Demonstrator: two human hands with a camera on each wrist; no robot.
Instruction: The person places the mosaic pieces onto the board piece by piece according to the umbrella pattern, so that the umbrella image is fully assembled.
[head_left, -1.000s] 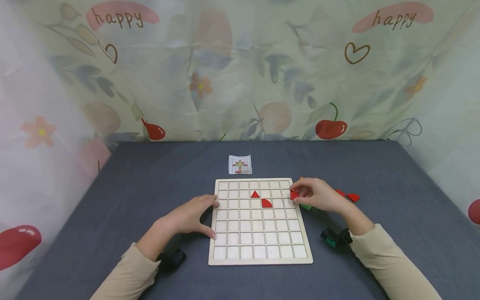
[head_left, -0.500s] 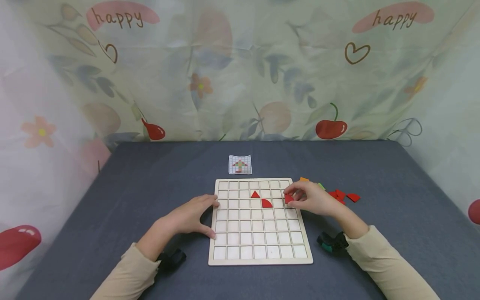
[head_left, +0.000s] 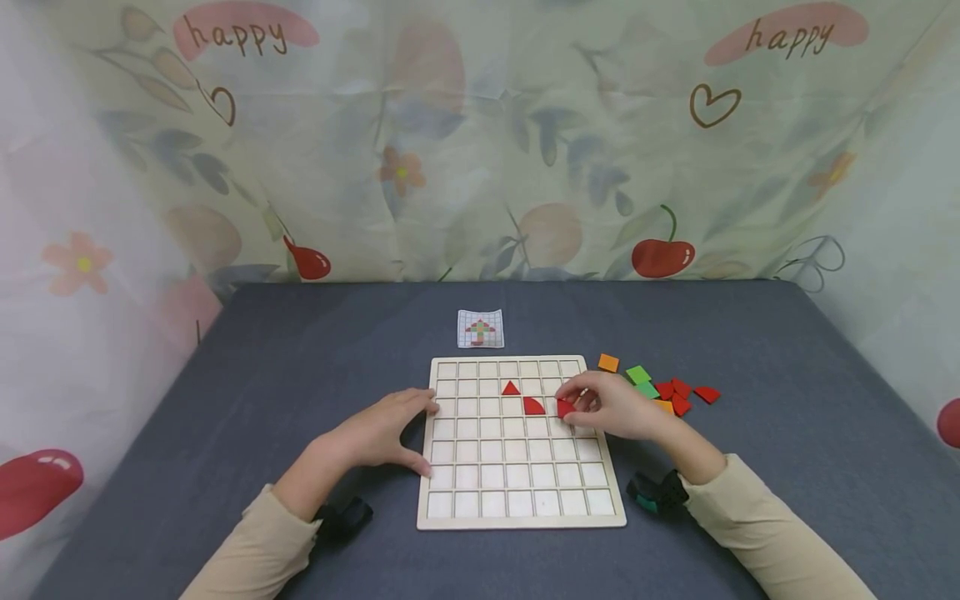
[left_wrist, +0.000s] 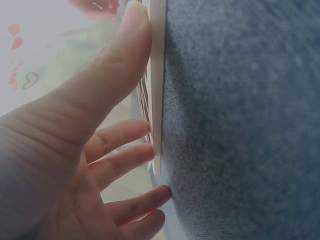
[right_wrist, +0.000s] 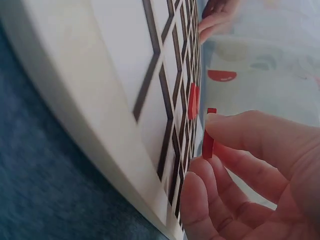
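A pale wooden grid board (head_left: 480, 524) lies on the dark cloth, with a red triangle (head_left: 511, 389) and a red quarter-circle piece (head_left: 533, 407) set in its upper cells. My right hand (head_left: 618, 407) pinches another red piece (head_left: 565, 408) between thumb and fingers, over the right side of the board. In the right wrist view this red piece (right_wrist: 208, 140) shows edge-on, close over the grid. My left hand (head_left: 378, 429) rests against the board's left edge, fingers spread. The left wrist view shows its thumb and fingertips (left_wrist: 145, 151) along the board's side.
Right of the board lie loose pieces: an orange square (head_left: 608, 362), a green piece (head_left: 637, 374) and several red ones (head_left: 707, 394). Behind the board is a small pattern card (head_left: 480, 329) with an arrow-like figure. A printed curtain (head_left: 480, 167) hangs beyond the table.
My right hand has carried the red piece leftward and slightly nearer, from the board's right edge to over its cells. More loose pieces now show. My left hand has stayed in place.
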